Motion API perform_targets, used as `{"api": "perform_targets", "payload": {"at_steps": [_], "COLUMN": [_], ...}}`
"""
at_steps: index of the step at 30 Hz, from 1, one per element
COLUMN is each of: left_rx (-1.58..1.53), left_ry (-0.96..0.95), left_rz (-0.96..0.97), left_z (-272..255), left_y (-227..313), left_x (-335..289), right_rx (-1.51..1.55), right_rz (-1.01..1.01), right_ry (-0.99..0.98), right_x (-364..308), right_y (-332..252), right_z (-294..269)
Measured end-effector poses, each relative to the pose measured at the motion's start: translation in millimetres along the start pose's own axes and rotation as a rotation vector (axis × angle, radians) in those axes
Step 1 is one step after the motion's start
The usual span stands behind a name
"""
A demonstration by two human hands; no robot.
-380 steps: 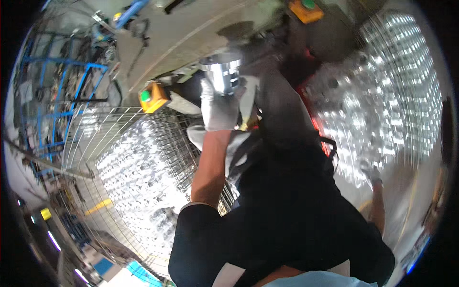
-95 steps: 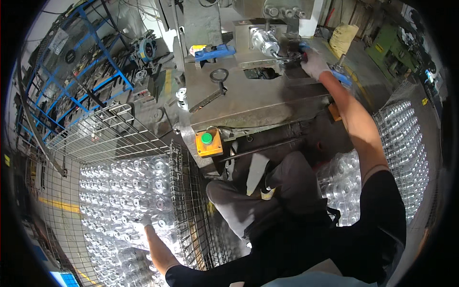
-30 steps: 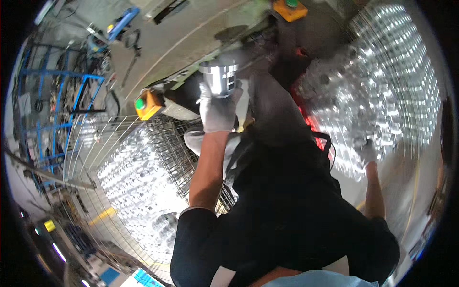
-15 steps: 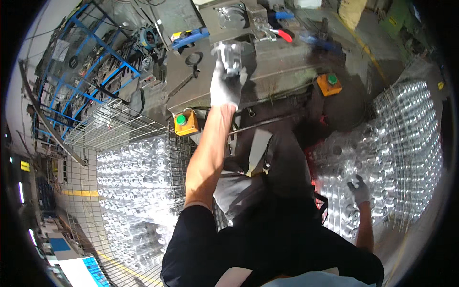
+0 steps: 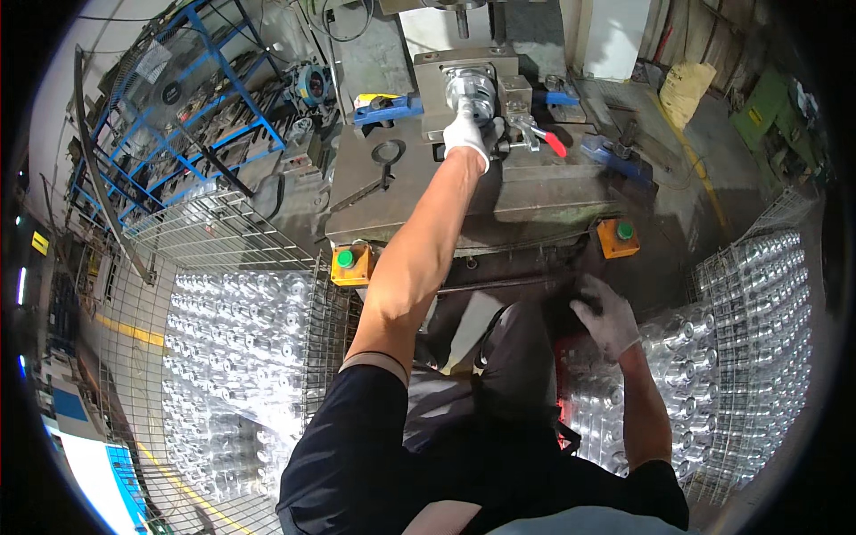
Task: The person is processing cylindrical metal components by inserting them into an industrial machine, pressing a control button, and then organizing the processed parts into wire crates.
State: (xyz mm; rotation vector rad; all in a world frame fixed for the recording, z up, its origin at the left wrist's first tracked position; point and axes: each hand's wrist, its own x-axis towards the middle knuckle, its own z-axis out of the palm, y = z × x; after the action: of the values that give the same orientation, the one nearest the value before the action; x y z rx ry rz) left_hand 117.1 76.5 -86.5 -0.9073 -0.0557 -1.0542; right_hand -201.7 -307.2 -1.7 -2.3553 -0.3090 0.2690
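On the steel press, gloved left hand [image 5: 466,135] grips a shiny ribbed cylinder [image 5: 470,89]; right hand [image 5: 607,314] seemingly loose.

yellow sign [image 5: 40,242] | far left wall, small rectangle || yellow sack [image 5: 685,89] | upper right floor, bulging

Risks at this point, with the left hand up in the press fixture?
1. The gloved left hand sits on the shiny metal part in the fixture block, directly under the ram: likely crush hazard.
2. The right hand hangs near the orange button box; an accidental press seems possible.
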Motion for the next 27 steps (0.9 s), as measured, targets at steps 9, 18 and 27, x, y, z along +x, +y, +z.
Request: {"api": "perform_targets", "payload": {"at_steps": [9, 18, 27], "left_rx": [0.045, 1.709, 2.716], "left_ry": [0.022, 1.001, 1.009], "left_rz": [0.002, 1.41, 1.633], "left_z": [7, 0, -54], "left_y": [5, -130, -266], "left_x": [1, 43, -67], "right_rx": [-0.055, 0.003, -0.362], "right_rz": [-0.68, -0.334, -0.545], "right_ry": [0.664, 0.662, 0.62], "right_x": [158, 305, 176], "right_y": [-84, -78, -12], "right_z": [-2, -26, -31]}}
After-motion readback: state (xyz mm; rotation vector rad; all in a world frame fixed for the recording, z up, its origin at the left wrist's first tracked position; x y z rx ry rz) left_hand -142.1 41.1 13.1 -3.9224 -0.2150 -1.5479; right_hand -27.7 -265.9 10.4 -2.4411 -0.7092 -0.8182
